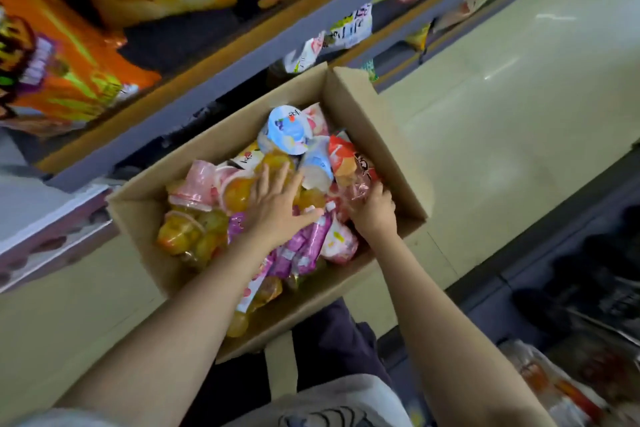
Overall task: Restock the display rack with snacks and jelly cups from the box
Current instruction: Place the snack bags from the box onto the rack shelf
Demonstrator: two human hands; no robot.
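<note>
Lots left to put on the rack

The cardboard box (pixel 374 135) on the floor is full of jelly cups (pixel 239 192) and snacks. The left hand (pixel 277 204) lies flat, fingers spread, on the pile. The right hand (pixel 372 210) grips a pink packet (pixel 358 191). The display rack (pixel 214 55) has gaps

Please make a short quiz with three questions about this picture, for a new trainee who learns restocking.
1. True or false: both hands are inside the cardboard box.
2. Which hand lies flat with spread fingers on the yellow jelly cups? A) left hand B) right hand
3. Fill in: the cup with the blue-and-white lid lies near the box's ____ end, toward the display rack.

Key: 1 true; 2 A; 3 far.
</note>
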